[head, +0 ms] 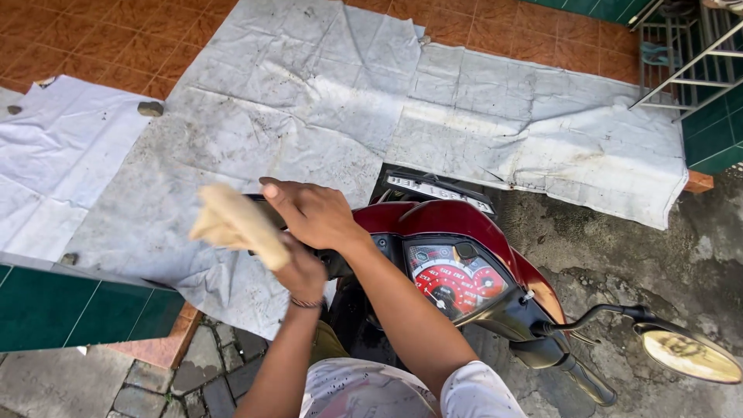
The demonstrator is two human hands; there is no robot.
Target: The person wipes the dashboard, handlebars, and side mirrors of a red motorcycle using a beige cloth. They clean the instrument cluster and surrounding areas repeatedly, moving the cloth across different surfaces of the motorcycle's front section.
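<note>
Green glazed tiles cap a low wall (77,306) at the far left, with an orange tiled edge beneath it and grey paving stones below. Behind it, a dirty white tarpaulin sheet (325,101) spreads over the terracotta tiled floor (101,42), creased and spotted with mud, and a few small stones (150,108) sit on its left part.

Over the sheet, a pale yellow crumpled cloth (236,224) is blurred in the air, just left of the motorcycle's left grip. The person's left hand (300,272), with a thin bracelet at the wrist, is clenched around the lower end of that cloth; the fingers are wrapped tight and mostly hidden behind it. The right hand (309,213) lies just above, crossing over the left, palm down with fingers bent and resting on the dark left handlebar area of the dark red motorcycle (453,224). Whether those fingers fully grip the bar I cannot tell, since the hand covers it.

Right of the hands sits the round red-faced instrument dial (454,279) under a clear cover, set in black plastic. Ahead of it the red front cowl points toward the sheet. Further right, a black stalk carries an oval mirror (689,354), which hangs above stained grey concrete ground (619,255). In the top right corner a grey metal rack (681,58) stands against more green tiles.
</note>
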